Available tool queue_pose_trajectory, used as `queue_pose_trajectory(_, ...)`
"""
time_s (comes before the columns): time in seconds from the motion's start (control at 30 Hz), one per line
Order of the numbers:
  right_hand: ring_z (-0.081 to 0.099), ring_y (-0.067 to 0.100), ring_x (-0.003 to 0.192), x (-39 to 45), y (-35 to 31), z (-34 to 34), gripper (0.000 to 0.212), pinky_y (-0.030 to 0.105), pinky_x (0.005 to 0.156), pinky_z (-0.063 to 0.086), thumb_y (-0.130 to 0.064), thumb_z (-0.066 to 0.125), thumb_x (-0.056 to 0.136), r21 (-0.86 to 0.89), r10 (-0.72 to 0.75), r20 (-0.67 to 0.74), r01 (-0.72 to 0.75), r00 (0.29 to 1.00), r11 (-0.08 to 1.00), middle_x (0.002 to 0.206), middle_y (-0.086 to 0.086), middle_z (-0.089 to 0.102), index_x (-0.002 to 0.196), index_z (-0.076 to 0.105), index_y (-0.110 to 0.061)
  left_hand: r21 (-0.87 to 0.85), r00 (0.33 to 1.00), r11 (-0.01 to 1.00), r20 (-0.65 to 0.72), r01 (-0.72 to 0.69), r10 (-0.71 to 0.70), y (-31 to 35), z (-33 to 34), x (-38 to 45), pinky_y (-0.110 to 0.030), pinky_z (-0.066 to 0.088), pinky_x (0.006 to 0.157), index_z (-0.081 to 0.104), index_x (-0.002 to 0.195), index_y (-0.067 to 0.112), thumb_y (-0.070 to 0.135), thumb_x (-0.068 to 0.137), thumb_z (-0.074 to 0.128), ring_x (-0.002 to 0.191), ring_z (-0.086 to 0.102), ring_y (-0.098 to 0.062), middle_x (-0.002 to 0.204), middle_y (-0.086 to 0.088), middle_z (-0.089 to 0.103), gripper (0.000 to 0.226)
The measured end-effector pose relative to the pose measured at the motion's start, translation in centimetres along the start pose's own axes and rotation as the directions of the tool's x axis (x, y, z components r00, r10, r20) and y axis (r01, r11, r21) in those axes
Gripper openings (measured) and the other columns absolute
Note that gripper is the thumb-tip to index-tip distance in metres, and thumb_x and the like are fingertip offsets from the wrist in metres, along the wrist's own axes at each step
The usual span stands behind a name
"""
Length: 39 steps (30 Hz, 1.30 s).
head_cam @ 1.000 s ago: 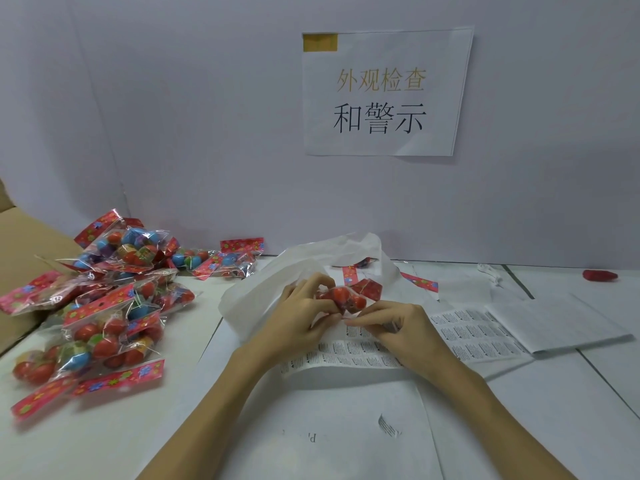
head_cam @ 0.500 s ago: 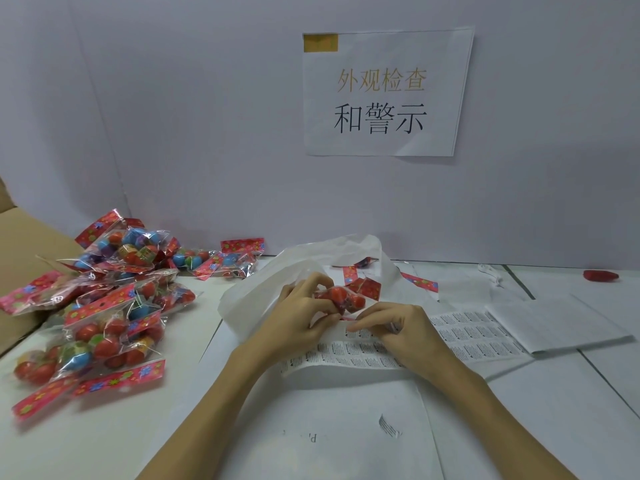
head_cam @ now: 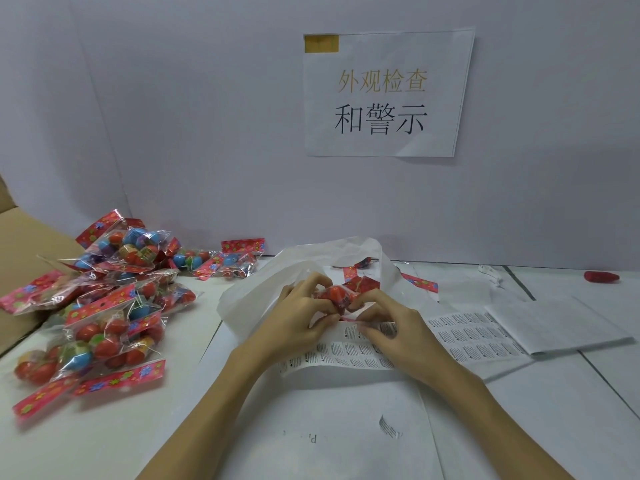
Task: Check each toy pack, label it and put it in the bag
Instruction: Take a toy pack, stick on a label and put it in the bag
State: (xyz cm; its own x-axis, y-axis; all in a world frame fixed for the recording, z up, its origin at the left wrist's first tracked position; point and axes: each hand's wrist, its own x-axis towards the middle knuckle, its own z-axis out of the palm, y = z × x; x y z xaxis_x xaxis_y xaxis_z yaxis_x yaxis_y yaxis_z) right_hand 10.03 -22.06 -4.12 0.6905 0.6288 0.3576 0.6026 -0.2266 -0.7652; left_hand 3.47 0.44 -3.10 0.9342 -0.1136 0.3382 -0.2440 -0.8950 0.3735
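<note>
Both hands hold one toy pack [head_cam: 341,293], a clear bag of red balls with a red flowered header, just above the label sheet [head_cam: 349,353]. My left hand [head_cam: 298,315] grips its left side with curled fingers. My right hand [head_cam: 393,327] pinches its right lower edge, and a small white label shows by those fingertips. Behind the hands lies the white plastic bag [head_cam: 263,289], its mouth open, with red pack headers visible inside. A pile of toy packs [head_cam: 104,299] covers the table's left.
A second sheet of labels [head_cam: 474,336] and folded white backing paper [head_cam: 554,323] lie to the right. A small red object [head_cam: 601,276] sits at the far right by the wall. A cardboard box edge [head_cam: 17,258] is at the far left. White paper [head_cam: 329,427] lies nearest me.
My right hand has lifted from the label sheet up to the pack's right edge. The left hand keeps its grip in nearly the same spot.
</note>
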Motion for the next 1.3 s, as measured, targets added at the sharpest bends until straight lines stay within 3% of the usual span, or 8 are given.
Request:
queue_pose_trajectory(0.2,0.071,0.005,0.098,0.0,-0.2,0.1,0.02,0.014,0.091,0.05,-0.004,0.075,0.09,-0.007,-0.031,-0.003,0.031,0.999,0.999,0.092,-0.016,0.075,0.093,0.074,-0.024,-0.003,1.0,1.0,-0.001,-0.005,0.005,0.0,0.0,0.0,-0.042,0.034,0.108,0.079,0.105,0.024,0.032,0.102,0.064,0.122,0.052,-0.016,0.137,0.005,0.045,0.017)
queue_pose_trajectory(0.37,0.07,0.001,0.099,0.0,-0.3,0.0,0.021,0.006,0.085,0.045,-0.009,0.073,0.093,-0.017,0.004,-0.021,-0.005,1.0,1.0,0.094,-0.017,0.074,0.096,0.067,-0.029,-0.028,1.0,1.0,0.005,-0.006,0.007,0.0,0.0,0.1,-0.046,0.04,0.108,0.079,0.102,0.022,0.029,0.102,0.065,0.121,0.053,-0.018,0.137,0.004,0.045,0.016)
queue_pose_trajectory(0.7,0.069,0.002,0.097,0.0,-0.4,0.3,0.016,0.01,0.086,0.047,-0.01,0.071,0.096,-0.03,0.016,0.01,-0.016,1.0,0.999,0.093,-0.018,0.072,0.095,0.071,-0.025,-0.025,1.0,0.999,-0.016,-0.026,0.026,-0.2,0.0,0.2,-0.048,0.042,0.105,0.079,0.101,0.023,0.032,0.101,0.066,0.116,0.054,-0.016,0.133,0.006,0.045,0.016)
queue_pose_trajectory(0.9,0.071,0.007,0.101,0.5,-1.0,-0.4,0.013,0.02,0.081,0.057,-0.009,0.072,0.096,0.229,0.146,-0.194,-0.1,0.97,0.968,0.101,-0.01,0.074,0.093,0.073,-0.022,-0.218,0.992,0.976,-0.115,0.024,-0.05,0.1,-0.3,0.2,-0.033,0.049,0.099,0.08,0.102,0.024,0.029,0.099,0.069,0.101,0.059,-0.004,0.123,0.007,0.05,0.013)
queue_pose_trajectory(1.0,0.074,0.015,0.086,0.5,-1.8,-1.2,0.018,0.019,0.072,0.058,-0.006,0.074,0.093,0.54,0.28,-0.265,-0.099,0.923,0.836,0.089,-0.002,0.077,0.088,0.079,-0.022,-0.437,0.943,0.899,-0.295,0.008,-0.152,1.2,-1.3,0.4,-0.021,0.05,0.094,0.081,0.104,0.026,0.022,0.098,0.071,0.106,0.061,-0.005,0.116,0.006,0.058,0.013)
queue_pose_trajectory(1.07,0.072,0.017,0.082,0.3,-2.3,-1.5,0.012,0.022,0.075,0.059,-0.011,0.077,0.087,0.711,0.35,-0.228,-0.09,0.909,0.697,0.085,0.0,0.075,0.087,0.081,-0.023,-0.601,0.885,0.799,-0.38,-0.015,-0.27,1.6,-2.2,0.5,-0.029,0.055,0.098,0.081,0.105,0.026,0.021,0.096,0.073,0.108,0.068,-0.012,0.114,0.003,0.066,0.013)
queue_pose_trajectory(1.17,0.069,0.017,0.081,0.2,-3.1,-1.7,0.021,0.026,0.078,0.059,-0.02,0.081,0.078,0.815,0.358,-0.189,-0.057,0.914,0.576,0.087,0.0,0.072,0.098,0.079,-0.023,-0.828,0.827,0.556,-0.365,-0.077,-0.429,2.0,-3.5,0.1,-0.043,0.057,0.102,0.082,0.105,0.025,0.025,0.087,0.076,0.11,0.073,-0.022,0.118,-0.008,0.072,0.018)
queue_pose_trajectory(1.3,0.07,0.02,0.078,0.1,-4.1,-1.7,0.054,0.028,0.081,0.06,-0.017,0.08,0.082,0.806,0.297,-0.261,0.038,0.918,0.59,0.091,0.005,0.071,0.132,0.062,-0.027,-0.923,0.889,0.368,-0.256,-0.109,-0.379,3.0,-3.7,-0.1,-0.038,0.063,0.086,0.078,0.12,0.022,0.014,0.086,0.078,0.108,0.074,-0.032,0.12,-0.021,0.071,0.035)
